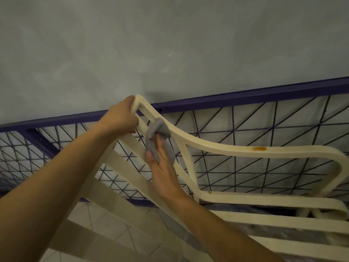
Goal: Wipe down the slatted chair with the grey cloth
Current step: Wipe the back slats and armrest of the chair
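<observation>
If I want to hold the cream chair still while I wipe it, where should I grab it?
Probably the top left corner of the chair, coming from the left, as the left hand does. The frame there is a narrow rounded bar with an open gap beside it, so fingers can curl round. That leaves the rest free for the right hand and grey cloth.

The left hand (120, 118) grips the top corner of the cream slatted chair (236, 151). Just right of it, the right hand (162, 167) presses a bunched grey cloth (157, 135) against a slat. Behind stand a purple wire-mesh frame (245, 100) and a grey wall (170, 44).
</observation>
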Tool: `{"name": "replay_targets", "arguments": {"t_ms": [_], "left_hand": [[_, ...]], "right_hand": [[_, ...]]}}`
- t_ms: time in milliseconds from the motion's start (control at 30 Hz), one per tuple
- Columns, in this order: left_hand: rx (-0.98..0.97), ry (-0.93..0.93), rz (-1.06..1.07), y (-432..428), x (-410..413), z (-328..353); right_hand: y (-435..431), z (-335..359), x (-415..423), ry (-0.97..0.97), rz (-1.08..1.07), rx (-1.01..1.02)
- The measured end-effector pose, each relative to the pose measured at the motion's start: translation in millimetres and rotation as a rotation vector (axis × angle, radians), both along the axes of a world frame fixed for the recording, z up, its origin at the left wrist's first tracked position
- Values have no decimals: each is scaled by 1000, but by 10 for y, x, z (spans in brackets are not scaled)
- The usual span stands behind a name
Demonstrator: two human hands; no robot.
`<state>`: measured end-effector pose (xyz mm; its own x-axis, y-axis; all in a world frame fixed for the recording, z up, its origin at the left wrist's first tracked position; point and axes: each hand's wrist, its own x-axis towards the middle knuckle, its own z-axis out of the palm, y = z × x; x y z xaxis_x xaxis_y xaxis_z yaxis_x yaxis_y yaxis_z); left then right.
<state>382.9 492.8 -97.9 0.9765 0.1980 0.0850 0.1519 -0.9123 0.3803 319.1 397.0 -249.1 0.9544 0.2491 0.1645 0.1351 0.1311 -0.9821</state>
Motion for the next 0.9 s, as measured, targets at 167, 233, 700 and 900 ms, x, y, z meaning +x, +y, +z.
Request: {"name": "replay_targets", "arguments": {"t_ms": [167,233,700,900], "left_hand": [[331,29,-10,-39,-61,-47],[387,20,-28,-44,-72,-49],[577,-33,-67,-74,-103,-121],[605,-43,-66,-65,-87,-112]], "right_hand": [[-192,-508,-106,143,-30,-10],[-281,-721,-111,248,-58,-18],[-131,-189,58,220,-81,14],[-97,-340,8,66,-59,19]]}}
